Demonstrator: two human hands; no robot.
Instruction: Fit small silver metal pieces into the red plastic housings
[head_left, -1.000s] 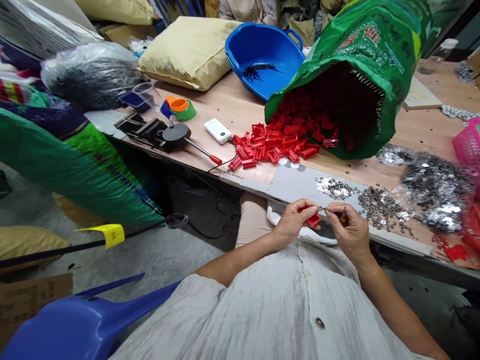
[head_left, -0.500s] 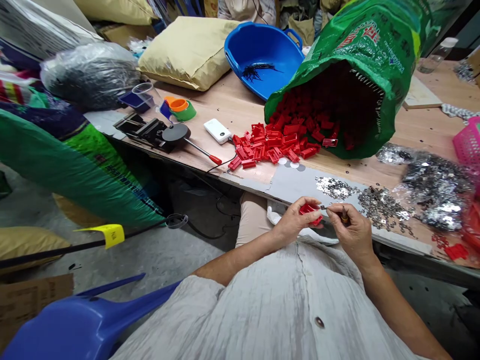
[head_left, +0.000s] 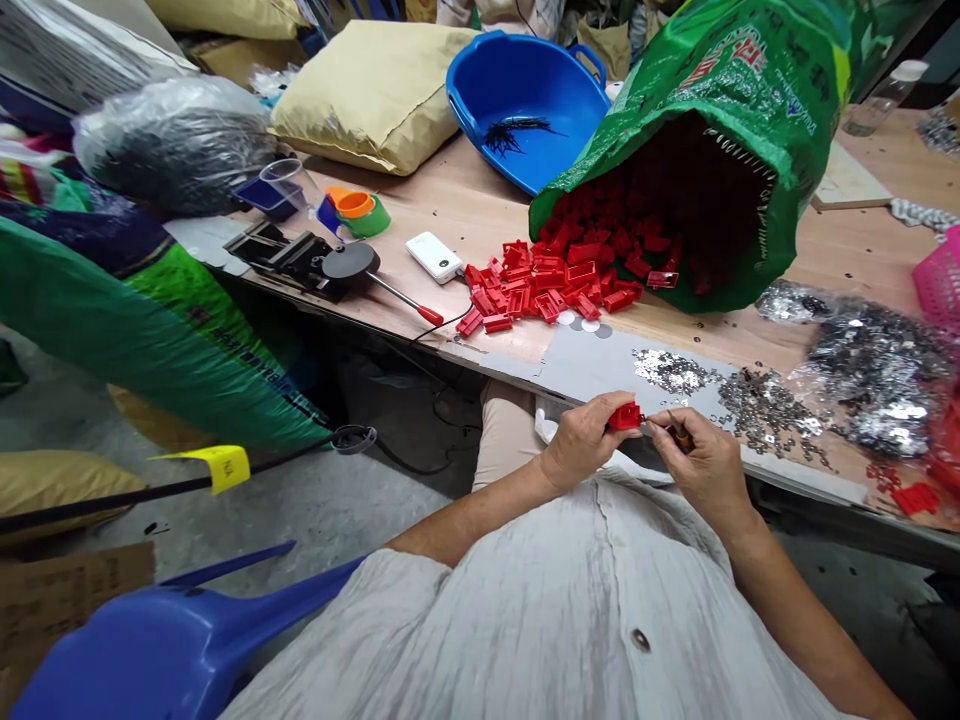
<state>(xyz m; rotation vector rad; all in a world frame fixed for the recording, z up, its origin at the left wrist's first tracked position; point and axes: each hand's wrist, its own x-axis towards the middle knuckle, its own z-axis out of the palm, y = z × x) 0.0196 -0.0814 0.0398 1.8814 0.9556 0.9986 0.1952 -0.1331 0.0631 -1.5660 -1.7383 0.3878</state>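
My left hand (head_left: 581, 443) is closed round a small red plastic part (head_left: 625, 416), held just in front of the table edge. My right hand (head_left: 696, 462) pinches a small tool with a yellowish handle (head_left: 681, 436), its tip meeting the red part. A heap of like red parts (head_left: 547, 285) spills from a big green sack (head_left: 712, 110) lying on its side. Small silver metal pieces (head_left: 671, 372) lie scattered on a grey sheet (head_left: 600, 365) right behind my hands.
A blue basin (head_left: 525, 95) with dark bits stands at the back. A white power bank (head_left: 433, 257), a black hand press (head_left: 315, 265) and coloured tape rolls (head_left: 360, 212) sit at left. Bags of silver parts (head_left: 877, 370) lie right. A blue chair (head_left: 172, 640) stands near left.
My left hand has turned the red part and lifted it slightly. My right hand has closed in on it. The view has tilted a little.
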